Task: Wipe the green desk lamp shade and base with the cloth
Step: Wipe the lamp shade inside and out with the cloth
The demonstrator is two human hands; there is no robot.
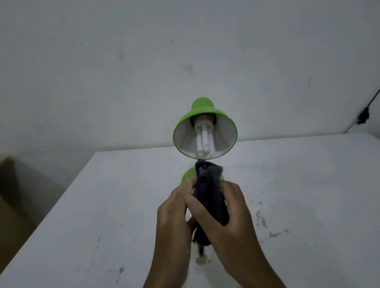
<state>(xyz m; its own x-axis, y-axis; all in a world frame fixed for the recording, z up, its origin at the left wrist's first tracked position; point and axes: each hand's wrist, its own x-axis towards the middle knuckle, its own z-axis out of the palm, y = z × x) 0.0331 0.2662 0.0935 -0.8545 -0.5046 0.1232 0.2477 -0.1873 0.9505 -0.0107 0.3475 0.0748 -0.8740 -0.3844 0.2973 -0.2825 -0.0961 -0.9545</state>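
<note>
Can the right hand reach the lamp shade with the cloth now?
Probably yes: the right hand holds the cloth just below the green shade, and nothing stands between them.

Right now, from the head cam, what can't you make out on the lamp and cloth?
- Green lamp base: mostly hidden behind the dark cloth and both hands.
- Lamp neck: not visible, hidden behind shade and cloth.
- Cloth's full shape: bunched between left hand and right hand; lower end in shadow.
- Back of the shade: faces away.
- Black cable: cut off at the right edge.
</note>
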